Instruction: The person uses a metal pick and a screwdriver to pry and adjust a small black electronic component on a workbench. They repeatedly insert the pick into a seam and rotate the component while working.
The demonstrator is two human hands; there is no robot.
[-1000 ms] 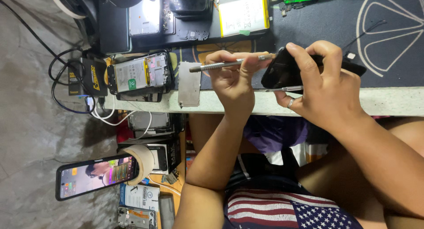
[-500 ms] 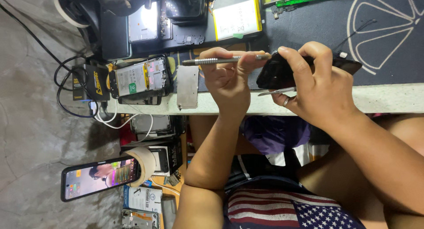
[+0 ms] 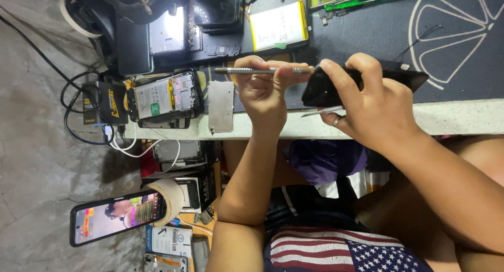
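**Screwdriver at black phone**

Head view: one hand [image 3: 262, 93] pinches a metal screwdriver [image 3: 262, 71], tip touching the black phone [image 3: 336, 85]. Other hand [image 3: 373, 106] grips phone w/ tweezers [image 3: 321, 112] tucked under, above the mat's [image 3: 462, 56] edge.

Phone repair over a dark mat

Mid-frame, left hand [image 3: 262, 96] grips a slim grey metal screwdriver [image 3: 262, 71]; right hand [image 3: 375, 106] holds a black slab-shaped phone [image 3: 328, 88] above the pale tabletop [image 3: 462, 117].
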